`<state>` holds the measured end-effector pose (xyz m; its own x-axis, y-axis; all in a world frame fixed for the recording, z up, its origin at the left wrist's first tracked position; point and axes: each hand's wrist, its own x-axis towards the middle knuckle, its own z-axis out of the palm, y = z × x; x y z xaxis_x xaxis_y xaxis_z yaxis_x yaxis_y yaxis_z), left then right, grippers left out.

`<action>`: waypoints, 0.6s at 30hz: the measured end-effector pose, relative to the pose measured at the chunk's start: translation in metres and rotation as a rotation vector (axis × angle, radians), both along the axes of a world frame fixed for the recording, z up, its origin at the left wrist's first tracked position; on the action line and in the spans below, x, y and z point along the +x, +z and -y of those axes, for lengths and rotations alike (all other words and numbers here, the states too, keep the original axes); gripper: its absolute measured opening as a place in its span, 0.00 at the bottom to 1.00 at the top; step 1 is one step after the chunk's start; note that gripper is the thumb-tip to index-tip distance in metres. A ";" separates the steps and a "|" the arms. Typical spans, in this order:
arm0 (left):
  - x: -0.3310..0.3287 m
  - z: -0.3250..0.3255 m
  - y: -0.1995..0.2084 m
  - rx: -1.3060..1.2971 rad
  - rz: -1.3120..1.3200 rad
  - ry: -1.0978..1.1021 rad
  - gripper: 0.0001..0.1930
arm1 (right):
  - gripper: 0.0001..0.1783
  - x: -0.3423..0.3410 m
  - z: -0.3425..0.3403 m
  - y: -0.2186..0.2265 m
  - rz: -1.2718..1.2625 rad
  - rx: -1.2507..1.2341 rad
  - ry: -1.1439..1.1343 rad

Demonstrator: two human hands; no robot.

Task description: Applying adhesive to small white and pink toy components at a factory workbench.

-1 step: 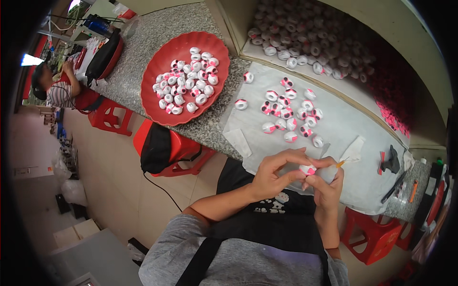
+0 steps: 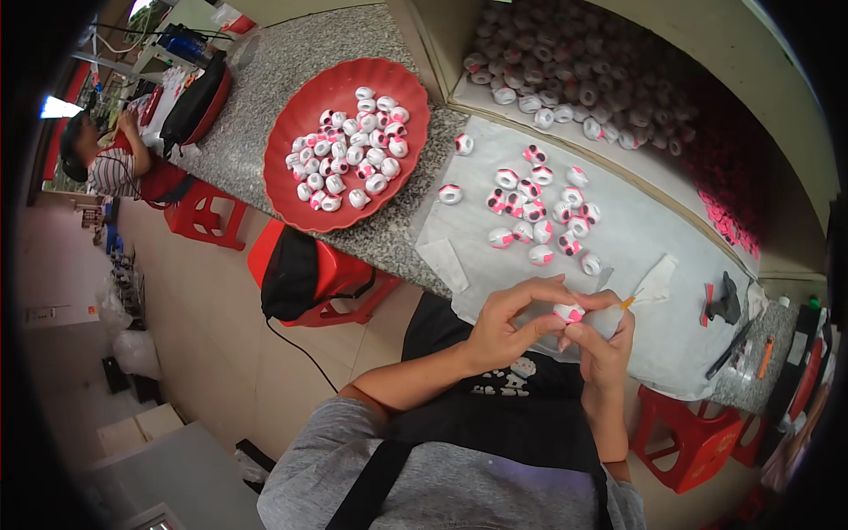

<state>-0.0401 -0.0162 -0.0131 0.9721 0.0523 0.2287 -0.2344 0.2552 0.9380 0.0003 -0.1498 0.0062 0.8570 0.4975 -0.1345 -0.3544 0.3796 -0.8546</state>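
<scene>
Over the near edge of the paper-covered table point(image 2: 667, 340), my left hand point(image 2: 512, 322) pinches a small rounded white-and-pink plastic piece point(image 2: 568, 313) between thumb and fingers. My right hand point(image 2: 605, 349) is closed around a small translucent squeeze bottle point(image 2: 606, 321) with an orange needle tip point(image 2: 628, 303). Its thumb and forefinger also touch the plastic piece. The bottle's tip points away from the piece, up and to the right. Beyond my hands, several similar pieces point(image 2: 533, 211) lie loosely grouped on the white paper, some with dark round spots.
A red scalloped bowl point(image 2: 283, 181) of similar pieces stands left on the granite counter point(image 2: 305, 40). A shelf box point(image 2: 565, 131) behind holds a large heap. Right lie a black cloth point(image 2: 726, 296) and an orange tool point(image 2: 766, 358). A person point(image 2: 110, 168) sits far left near red stools point(image 2: 208, 215).
The table and its pieces sit slightly further right in the picture. The bottle's needle tip has turned a little in my right hand; both hands keep their grip.
</scene>
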 end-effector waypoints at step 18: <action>-0.014 -0.032 0.008 0.192 0.011 0.124 0.10 | 0.14 -0.008 -0.031 0.004 -0.089 -0.069 0.072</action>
<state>-0.0545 0.0158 -0.0050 0.9582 0.1258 0.2571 -0.2639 0.0403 0.9637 -0.0080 -0.1184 0.0100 0.8025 0.5443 -0.2444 -0.4542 0.2916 -0.8419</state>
